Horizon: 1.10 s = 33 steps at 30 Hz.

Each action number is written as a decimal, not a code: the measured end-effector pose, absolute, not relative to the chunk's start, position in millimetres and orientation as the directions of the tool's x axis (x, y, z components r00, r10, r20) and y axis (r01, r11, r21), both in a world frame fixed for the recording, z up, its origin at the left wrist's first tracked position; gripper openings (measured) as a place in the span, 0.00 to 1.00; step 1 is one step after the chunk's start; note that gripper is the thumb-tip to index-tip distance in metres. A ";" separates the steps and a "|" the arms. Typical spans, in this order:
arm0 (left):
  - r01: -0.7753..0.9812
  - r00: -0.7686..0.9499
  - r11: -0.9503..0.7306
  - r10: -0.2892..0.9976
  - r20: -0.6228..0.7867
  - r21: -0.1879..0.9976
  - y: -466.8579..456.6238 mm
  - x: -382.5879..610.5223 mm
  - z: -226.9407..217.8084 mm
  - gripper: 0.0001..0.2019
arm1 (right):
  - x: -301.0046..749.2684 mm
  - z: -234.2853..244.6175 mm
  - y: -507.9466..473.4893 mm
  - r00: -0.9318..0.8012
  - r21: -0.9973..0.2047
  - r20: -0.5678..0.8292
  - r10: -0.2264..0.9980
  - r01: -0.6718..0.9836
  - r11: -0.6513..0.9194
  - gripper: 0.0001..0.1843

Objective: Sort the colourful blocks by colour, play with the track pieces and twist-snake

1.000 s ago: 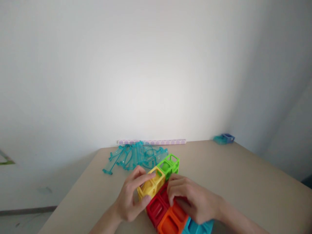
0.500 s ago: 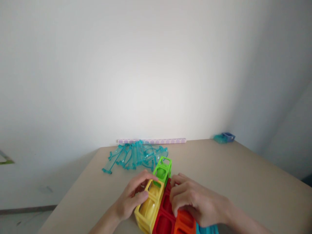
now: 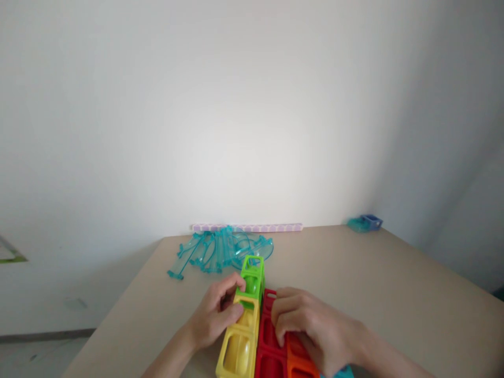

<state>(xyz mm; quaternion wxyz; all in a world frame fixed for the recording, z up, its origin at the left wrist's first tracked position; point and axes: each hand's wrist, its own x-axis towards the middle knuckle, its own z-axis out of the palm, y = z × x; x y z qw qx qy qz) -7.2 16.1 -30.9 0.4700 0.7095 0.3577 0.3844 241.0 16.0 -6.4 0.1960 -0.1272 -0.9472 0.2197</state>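
Green (image 3: 251,286) and yellow hollow plastic blocks (image 3: 237,350) form a row running away from me at the bottom centre. My left hand (image 3: 218,310) grips this row from the left, its fingertips at the green block and its thumb on the yellow one. Beside it lies a row of red blocks (image 3: 271,362), with a narrow gap at the far end. My right hand (image 3: 301,320) is curled over the red row and the orange blocks (image 3: 301,362) to its right, hiding part of both. A light-blue piece (image 3: 345,371) shows under that wrist.
Transparent teal plastic pieces (image 3: 220,252) are heaped toward the back left of the table (image 3: 354,273). Behind them a patterned lilac strip (image 3: 271,228) lies along the wall. A dark-blue block (image 3: 372,222) and a teal piece (image 3: 357,225) sit at the back right.
The green and yellow row has turned leftward at its far end, apart from the red row. My left fingertips have shifted onto the green block. The right hand has slid slightly nearer me.
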 end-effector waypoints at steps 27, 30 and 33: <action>0.080 0.350 -0.241 0.915 0.199 0.967 16.1 -14.1 -46.6 0.07 | 248.2 -11.2 15.5 -0.838 -0.467 0.347 0.421 0.235 0.853 0.17; 0.025 0.344 -0.202 0.921 0.181 0.979 20.2 -20.4 -48.9 0.05 | 249.7 -9.2 14.9 -0.827 -0.475 0.346 0.443 0.253 0.843 0.18; 0.009 0.333 -0.220 0.920 0.205 0.975 23.6 -27.1 -51.1 0.05 | 250.7 -7.1 14.6 -0.825 -0.477 0.341 0.451 0.261 0.839 0.19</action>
